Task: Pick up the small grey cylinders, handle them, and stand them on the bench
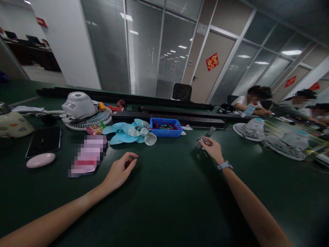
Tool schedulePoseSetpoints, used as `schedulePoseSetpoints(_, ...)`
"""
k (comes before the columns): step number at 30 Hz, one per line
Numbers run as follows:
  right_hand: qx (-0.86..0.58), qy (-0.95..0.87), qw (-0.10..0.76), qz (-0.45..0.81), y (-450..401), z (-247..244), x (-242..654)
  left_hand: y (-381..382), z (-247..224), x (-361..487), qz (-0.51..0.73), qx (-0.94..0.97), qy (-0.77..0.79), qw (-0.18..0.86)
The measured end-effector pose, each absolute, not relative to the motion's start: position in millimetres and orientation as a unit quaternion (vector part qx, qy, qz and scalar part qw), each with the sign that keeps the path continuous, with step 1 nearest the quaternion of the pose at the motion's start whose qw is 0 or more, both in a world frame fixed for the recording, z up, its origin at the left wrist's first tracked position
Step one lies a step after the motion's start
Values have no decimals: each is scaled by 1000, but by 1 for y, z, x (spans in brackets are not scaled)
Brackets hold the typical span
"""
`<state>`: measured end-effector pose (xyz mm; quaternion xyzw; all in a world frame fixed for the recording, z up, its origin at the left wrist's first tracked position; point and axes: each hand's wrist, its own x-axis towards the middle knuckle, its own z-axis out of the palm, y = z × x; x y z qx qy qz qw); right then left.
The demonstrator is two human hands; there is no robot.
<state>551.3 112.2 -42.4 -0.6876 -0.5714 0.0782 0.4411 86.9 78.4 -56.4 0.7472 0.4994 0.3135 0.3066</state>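
Note:
My right hand (212,150), with a watch (225,165) on its wrist, is closed on a small metal tool (204,140) with a thin pointed tip. The tool's exact kind is too small to make out. Just behind those fingers is a narrow grey object (211,131), partly hidden. My left hand (118,172) hovers over or rests on the green table (164,192), fingers loosely curled and thumb apart from the index finger, with nothing visible between them. Light blue fan blades (120,132) and a blue bin (166,132) of wires lie beyond it.
Left of my left hand are a phone (88,156), a dark tablet-like device (44,140) and a pink oval case (41,160). A white fan (79,105) stands behind them. Black rails (169,116) run along the back. More fans (253,128) and several people are at right.

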Motion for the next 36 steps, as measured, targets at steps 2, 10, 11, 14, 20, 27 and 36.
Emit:
schedulePoseSetpoints(2,-674,-553,475,119,113,-43,550,78,-56,87,318,749,495,305)
schedulePoseSetpoints(10,-575,-644,448,232,75,-17,424,76,-53,87,334,749,490,296)
schedulePoseSetpoints(11,-547,-672,429,255,66,-16,400,75,-51,87,336,749,488,296)
schedulePoseSetpoints(14,-484,-738,377,280,44,-19,348,67,-45,90,341,764,464,290)
schedulePoseSetpoints(20,-449,-770,384,241,36,-40,329,52,-30,112,336,811,382,290)
schedulePoseSetpoints(27,-420,-771,386,282,39,-49,330,58,-15,127,306,815,398,290)
schedulePoseSetpoints(36,-436,-763,374,297,36,-44,330,63,-9,119,335,797,426,267)
